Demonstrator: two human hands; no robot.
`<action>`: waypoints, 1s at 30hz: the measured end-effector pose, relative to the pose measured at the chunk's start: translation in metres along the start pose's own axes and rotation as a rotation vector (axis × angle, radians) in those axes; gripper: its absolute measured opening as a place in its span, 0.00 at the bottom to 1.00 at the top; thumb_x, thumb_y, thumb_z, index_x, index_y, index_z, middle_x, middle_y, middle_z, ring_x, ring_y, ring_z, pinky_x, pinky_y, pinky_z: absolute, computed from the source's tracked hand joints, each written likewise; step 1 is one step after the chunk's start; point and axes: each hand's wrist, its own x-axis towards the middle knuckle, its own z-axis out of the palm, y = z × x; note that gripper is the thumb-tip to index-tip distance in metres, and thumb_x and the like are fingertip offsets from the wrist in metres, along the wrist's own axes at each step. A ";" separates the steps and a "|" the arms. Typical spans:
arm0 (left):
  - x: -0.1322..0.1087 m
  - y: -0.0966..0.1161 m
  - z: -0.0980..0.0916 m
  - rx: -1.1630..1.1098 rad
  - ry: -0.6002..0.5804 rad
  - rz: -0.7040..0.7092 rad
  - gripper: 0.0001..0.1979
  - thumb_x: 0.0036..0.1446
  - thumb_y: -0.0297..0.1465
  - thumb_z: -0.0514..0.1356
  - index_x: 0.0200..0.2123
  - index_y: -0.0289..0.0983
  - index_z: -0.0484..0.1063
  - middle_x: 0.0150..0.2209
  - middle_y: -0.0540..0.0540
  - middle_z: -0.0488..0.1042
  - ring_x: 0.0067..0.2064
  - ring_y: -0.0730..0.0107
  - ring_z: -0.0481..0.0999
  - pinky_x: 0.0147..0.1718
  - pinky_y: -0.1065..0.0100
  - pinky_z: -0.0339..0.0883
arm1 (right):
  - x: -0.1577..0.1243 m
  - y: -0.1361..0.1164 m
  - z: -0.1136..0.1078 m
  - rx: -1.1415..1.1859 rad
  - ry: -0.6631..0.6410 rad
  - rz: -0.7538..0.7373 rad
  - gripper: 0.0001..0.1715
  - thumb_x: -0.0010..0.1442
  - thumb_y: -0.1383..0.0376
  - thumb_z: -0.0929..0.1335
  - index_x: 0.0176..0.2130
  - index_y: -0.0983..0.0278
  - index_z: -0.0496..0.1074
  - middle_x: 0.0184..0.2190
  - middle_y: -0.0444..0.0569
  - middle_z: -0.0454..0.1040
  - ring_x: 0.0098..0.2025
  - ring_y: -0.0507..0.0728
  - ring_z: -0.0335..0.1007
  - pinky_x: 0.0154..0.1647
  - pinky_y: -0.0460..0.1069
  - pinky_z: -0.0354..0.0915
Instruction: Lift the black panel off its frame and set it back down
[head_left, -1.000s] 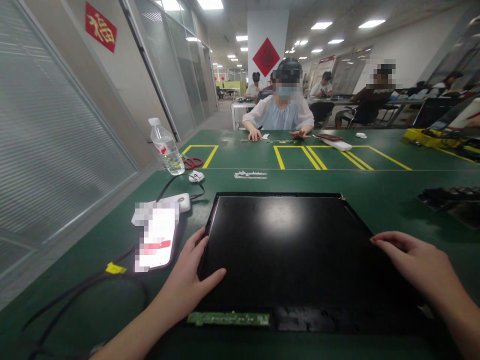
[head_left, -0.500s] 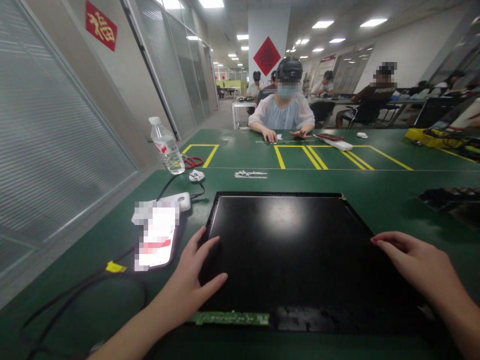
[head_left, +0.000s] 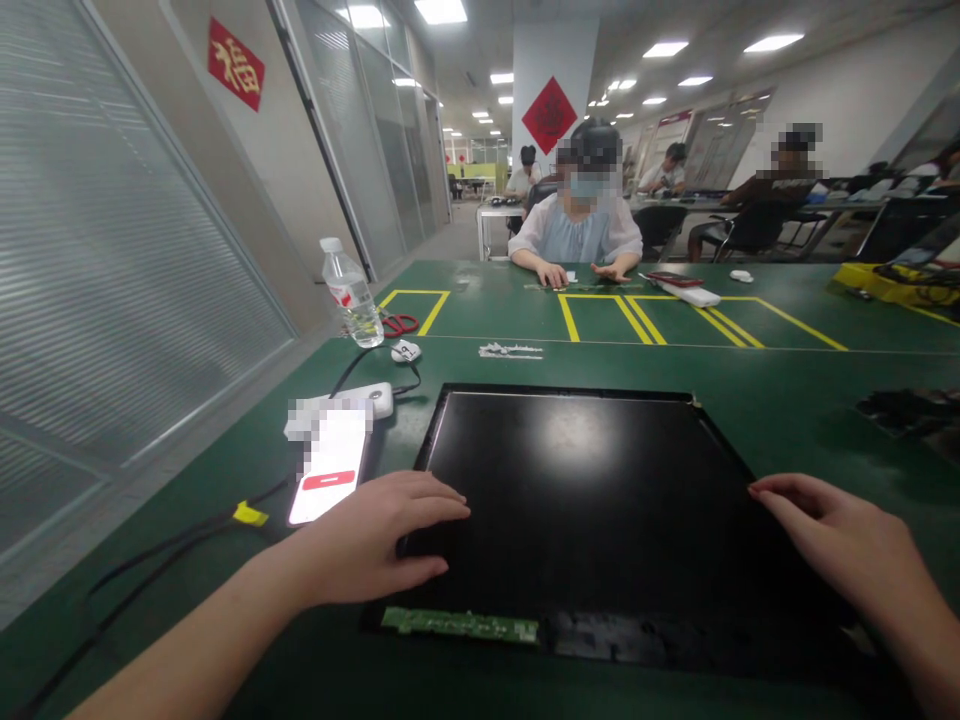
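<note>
A black display panel (head_left: pixel 592 500) lies face up on the green table, with glare on its upper half. Along its near edge runs a narrow green circuit board (head_left: pixel 459 625). My left hand (head_left: pixel 382 535) is over the panel's left side, thumb apart from the fingers and nothing held; whether its fingertips touch the screen I cannot tell. At the right edge, my right hand (head_left: pixel 832 525) has thumb and finger pinched together on the panel's rim. Its other fingers are partly hidden.
Left of the panel are a lit phone (head_left: pixel 334 465), a white power bank (head_left: pixel 379 400), black cables, a water bottle (head_left: pixel 352 300) and red scissors (head_left: pixel 401 324). White strips (head_left: pixel 511 351) lie beyond the panel. Across the table sits a masked person (head_left: pixel 577 225). Dark material (head_left: pixel 915 415) lies right.
My left hand has moved from the panel's left edge to over the screen, its fingers closer together and pointing right. My right hand keeps its pinch on the rim. The view has shifted slightly.
</note>
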 end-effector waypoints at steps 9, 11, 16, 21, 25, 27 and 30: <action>-0.024 -0.007 0.018 -0.057 0.010 -0.009 0.21 0.60 0.30 0.70 0.56 0.43 0.80 0.59 0.40 0.81 0.59 0.52 0.80 0.58 0.54 0.75 | 0.000 -0.004 -0.005 -0.008 -0.026 0.044 0.31 0.33 0.38 0.63 0.28 0.51 0.81 0.31 0.49 0.82 0.37 0.70 0.76 0.44 0.60 0.67; -0.027 -0.006 0.015 -0.014 0.005 -0.023 0.19 0.59 0.29 0.70 0.54 0.44 0.81 0.54 0.42 0.83 0.53 0.54 0.82 0.50 0.59 0.78 | -0.001 -0.004 -0.005 -0.006 -0.023 0.044 0.31 0.33 0.38 0.63 0.29 0.51 0.81 0.31 0.48 0.82 0.36 0.70 0.76 0.43 0.60 0.67; -0.038 -0.008 0.019 0.044 -0.021 -0.048 0.17 0.59 0.26 0.66 0.51 0.46 0.80 0.42 0.48 0.83 0.40 0.63 0.83 0.37 0.67 0.72 | -0.001 0.001 -0.004 0.004 -0.028 0.042 0.32 0.35 0.38 0.64 0.30 0.52 0.82 0.30 0.47 0.82 0.34 0.68 0.76 0.40 0.59 0.67; -0.043 -0.009 0.022 0.071 -0.046 -0.058 0.20 0.60 0.24 0.61 0.52 0.47 0.79 0.38 0.50 0.83 0.36 0.65 0.82 0.34 0.68 0.68 | 0.000 0.007 -0.002 -0.008 -0.017 -0.002 0.31 0.38 0.39 0.65 0.31 0.52 0.83 0.31 0.48 0.83 0.34 0.67 0.77 0.39 0.58 0.67; -0.039 -0.007 0.019 0.041 -0.043 -0.047 0.21 0.59 0.23 0.60 0.52 0.48 0.78 0.38 0.51 0.84 0.36 0.65 0.82 0.34 0.68 0.68 | 0.001 0.012 -0.001 -0.025 -0.008 -0.055 0.29 0.41 0.40 0.66 0.32 0.53 0.84 0.31 0.48 0.83 0.34 0.67 0.77 0.38 0.57 0.68; -0.038 -0.007 0.019 0.027 -0.040 -0.041 0.21 0.59 0.23 0.60 0.52 0.48 0.78 0.38 0.51 0.84 0.36 0.65 0.82 0.33 0.68 0.68 | 0.001 0.013 0.000 -0.021 0.000 -0.067 0.28 0.42 0.40 0.66 0.32 0.53 0.84 0.30 0.48 0.83 0.33 0.67 0.77 0.37 0.57 0.68; -0.038 -0.008 0.019 0.017 -0.030 -0.036 0.20 0.59 0.22 0.60 0.51 0.47 0.78 0.37 0.51 0.84 0.35 0.66 0.82 0.32 0.69 0.67 | 0.000 0.012 0.000 -0.020 -0.003 -0.071 0.28 0.43 0.41 0.66 0.33 0.53 0.84 0.30 0.48 0.82 0.33 0.67 0.77 0.36 0.57 0.67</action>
